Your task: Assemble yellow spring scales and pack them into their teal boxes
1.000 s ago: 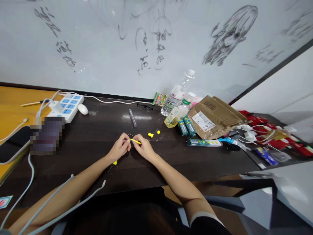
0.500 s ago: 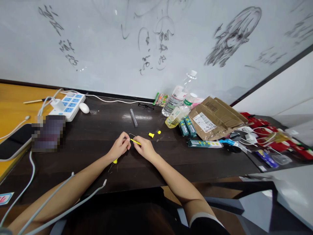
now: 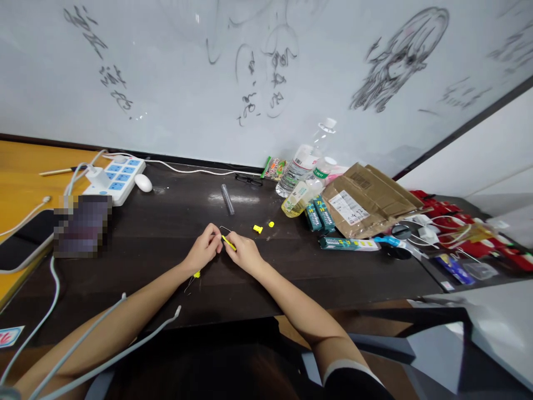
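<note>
My right hand [image 3: 245, 254] is closed on a thin yellow stick [image 3: 229, 243] at the middle of the dark table. A thin bent wire [image 3: 225, 228] shows just above the fingertips. Close beside it, my left hand [image 3: 205, 248] has its fingertips pinched near the stick's upper end; what they grip is too small to make out. Under my left wrist lies a yellow piece [image 3: 197, 274] with fine wires. Two small yellow pieces, one longer [image 3: 257, 229] and one round [image 3: 271, 224], lie to the right of my hands. A clear tube [image 3: 227, 199] lies beyond them.
A power strip [image 3: 119, 179], a white egg-shaped object [image 3: 144, 183] and phones are at the left. Bottles [image 3: 296, 198], green boxes [image 3: 321, 214] and a cardboard package [image 3: 366, 200] stand or lie at the right. White cables [image 3: 145, 347] cross over my left forearm. A whiteboard rises behind.
The yellow stick has tilted more steeply, and my right hand has shifted slightly left around it. My left hand has barely moved.
</note>
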### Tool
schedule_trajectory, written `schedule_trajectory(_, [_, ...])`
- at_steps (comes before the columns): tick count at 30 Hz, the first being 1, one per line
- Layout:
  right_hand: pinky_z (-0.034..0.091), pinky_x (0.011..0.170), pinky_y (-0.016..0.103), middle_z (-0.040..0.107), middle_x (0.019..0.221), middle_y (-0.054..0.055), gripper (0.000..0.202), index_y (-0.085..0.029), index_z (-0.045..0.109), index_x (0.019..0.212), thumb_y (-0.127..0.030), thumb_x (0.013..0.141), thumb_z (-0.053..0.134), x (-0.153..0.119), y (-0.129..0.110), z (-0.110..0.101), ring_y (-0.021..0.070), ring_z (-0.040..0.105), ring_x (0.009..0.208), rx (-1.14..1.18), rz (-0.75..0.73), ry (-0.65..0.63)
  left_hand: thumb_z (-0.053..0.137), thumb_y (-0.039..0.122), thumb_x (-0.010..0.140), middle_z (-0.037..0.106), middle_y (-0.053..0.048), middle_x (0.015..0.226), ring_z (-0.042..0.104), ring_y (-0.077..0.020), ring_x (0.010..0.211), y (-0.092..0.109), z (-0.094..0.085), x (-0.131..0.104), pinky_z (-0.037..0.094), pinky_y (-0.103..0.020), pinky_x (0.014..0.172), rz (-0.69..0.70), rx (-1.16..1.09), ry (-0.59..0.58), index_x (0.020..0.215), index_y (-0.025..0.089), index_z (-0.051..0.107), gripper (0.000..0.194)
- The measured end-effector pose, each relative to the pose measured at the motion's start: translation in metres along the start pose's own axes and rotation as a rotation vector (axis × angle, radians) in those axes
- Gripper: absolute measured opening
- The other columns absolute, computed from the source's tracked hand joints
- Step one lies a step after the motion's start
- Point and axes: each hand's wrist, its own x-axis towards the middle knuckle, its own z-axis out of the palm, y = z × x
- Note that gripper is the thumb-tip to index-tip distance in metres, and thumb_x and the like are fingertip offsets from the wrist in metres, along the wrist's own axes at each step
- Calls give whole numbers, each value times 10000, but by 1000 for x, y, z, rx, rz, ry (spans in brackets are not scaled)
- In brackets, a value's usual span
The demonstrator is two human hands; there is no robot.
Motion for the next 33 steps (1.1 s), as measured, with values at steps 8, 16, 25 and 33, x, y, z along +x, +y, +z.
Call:
schedule_trajectory(8, [400, 661, 244, 603, 832, 43, 145, -207, 505, 881, -270, 956, 399, -2, 0, 1, 151, 565, 754, 0, -27, -34, 447, 429, 910, 490, 92, 562, 352, -31, 336, 0, 2, 0, 243, -126, 331, -11, -131, -10, 879, 225, 368, 221])
schedule_trajectory(16, [387, 568, 226, 474, 665, -59, 177, -218, 457, 986, -375, 906, 484, 4, -2, 2, 102, 468, 576, 796, 163, 7, 526, 420, 856, 506, 100, 487, 327, -42, 277, 6, 3, 2, 226, -125, 290, -104, -410, -16, 845, 226, 361, 254])
schedule_trajectory(25, [425, 630, 245, 535, 714, -34, 169, -204, 527, 946, -348, 864, 558, 4, 7, -2, 103, 505, 644, 707, 113, -7, 625, 391, 759, 446, 103, 432, 259, -24, 263, 8, 0, 5, 172, -116, 277, -327, -627, -83, 737, 212, 366, 316])
schedule_trajectory(33, [451, 423, 215, 425, 567, -99, 365, -197, 480, 855, -489, 746, 669, 11, 14, -4, 54, 386, 426, 1196, 352, -264, 570, 415, 817, 485, 101, 445, 289, -30, 264, 13, 6, -1, 203, -118, 286, -180, -463, -62, 772, 215, 361, 293])
